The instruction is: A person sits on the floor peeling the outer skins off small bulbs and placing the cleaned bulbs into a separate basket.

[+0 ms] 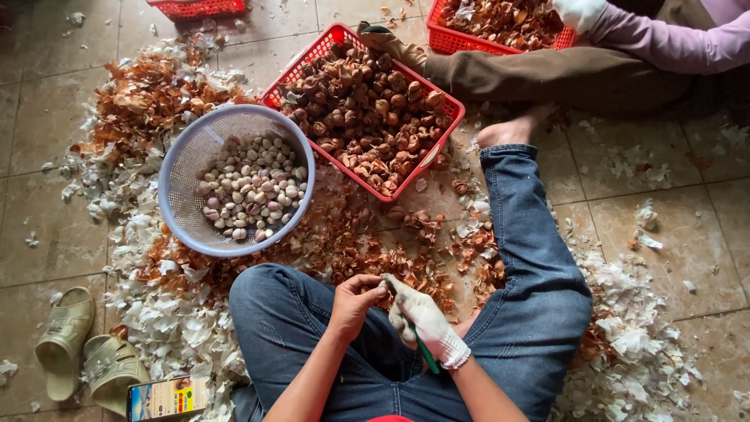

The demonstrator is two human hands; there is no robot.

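Note:
My left hand [355,301] is bare and closed around a small bulb held over my lap. My right hand [422,319] wears a white glove and grips a green-handled knife [426,355] whose blade end meets the bulb. I sit on the tiled floor in blue jeans, legs spread. A pale blue round colander [176,180] with several peeled cloves stands in front of me at the left. A red basket [316,55] of brown unpeeled bulbs stands beside it, to its right.
Brown and white peel heaps [172,305] cover the floor around me. Another person's sleeve [664,39] and leg reach in at the top right beside a second red basket [445,35]. Sandals [78,344] and a small colourful packet [164,397] lie at the bottom left.

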